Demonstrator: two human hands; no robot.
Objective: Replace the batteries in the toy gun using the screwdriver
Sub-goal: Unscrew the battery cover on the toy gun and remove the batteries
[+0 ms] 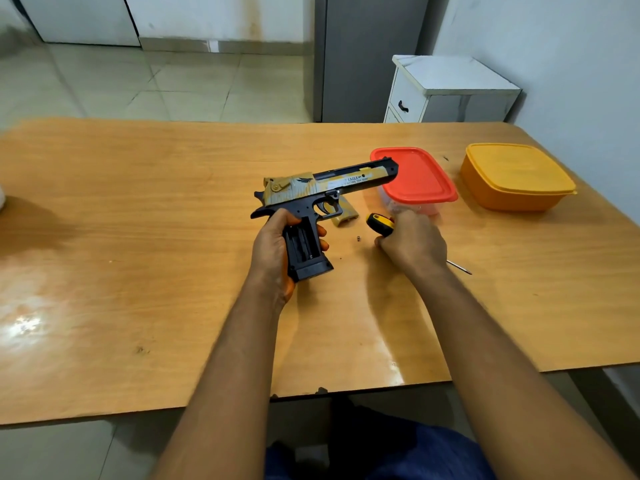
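Observation:
My left hand [273, 247] grips the black grip of the toy gun [329, 185], a tan and black pistol held above the table with its barrel pointing right. The battery compartment [302, 244] in the grip stands uncovered and looks dark inside. A tan grip cover [343, 216] lies on the table just behind the gun. My right hand [412, 240] rests over the screwdriver [380, 224], whose yellow and black handle sticks out to the left and whose metal tip shows at the right of my wrist. A small screw [358, 239] lies between my hands.
A clear container with a red lid [415, 178] stands behind my right hand, and an orange lidded container [516, 174] sits further right. The wooden table [138, 237] reaches its right edge near a wall. A white cabinet [446, 88] stands beyond.

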